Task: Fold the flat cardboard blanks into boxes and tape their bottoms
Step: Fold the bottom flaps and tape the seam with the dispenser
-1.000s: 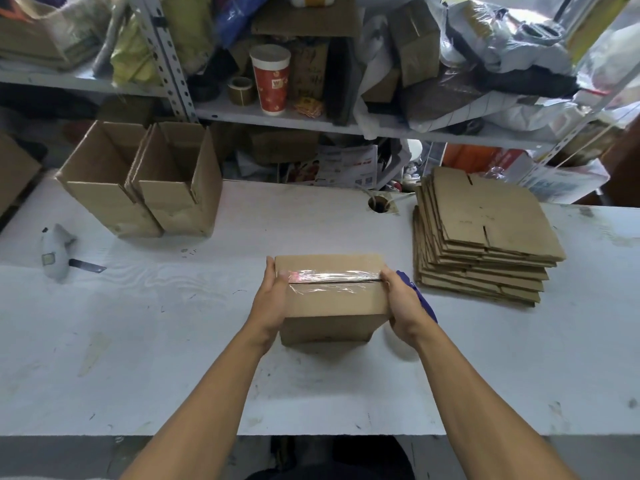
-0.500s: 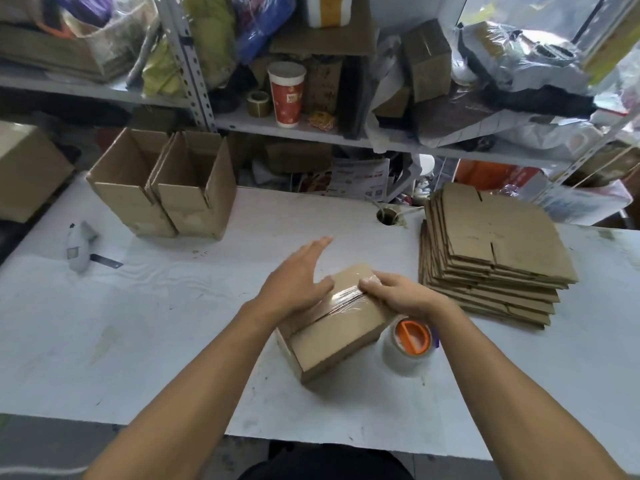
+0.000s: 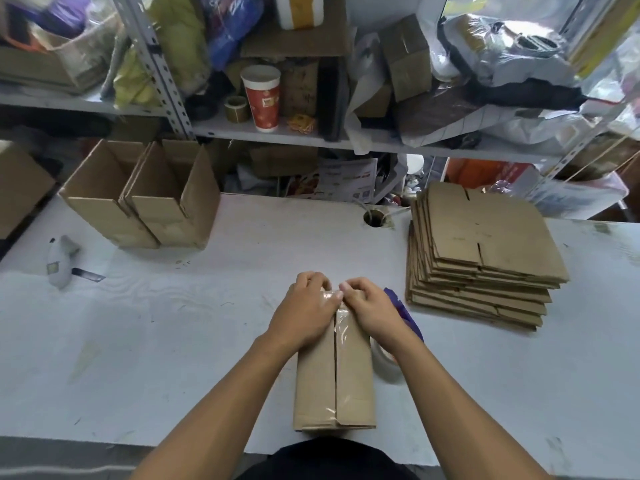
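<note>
Both hands, left hand (image 3: 306, 311) and right hand (image 3: 372, 308), pressed curled fingers (image 3: 334, 295) onto the box (image 3: 334, 375) at its taped far edge; tape roll (image 3: 389, 362) sat just right of them on the surface (image 3: 173, 341).

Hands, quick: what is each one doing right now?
Left hand: fingers curled, pressing the tape down at the far end of the box.
Right hand: fingers curled, pressing the same tape end.
</note>
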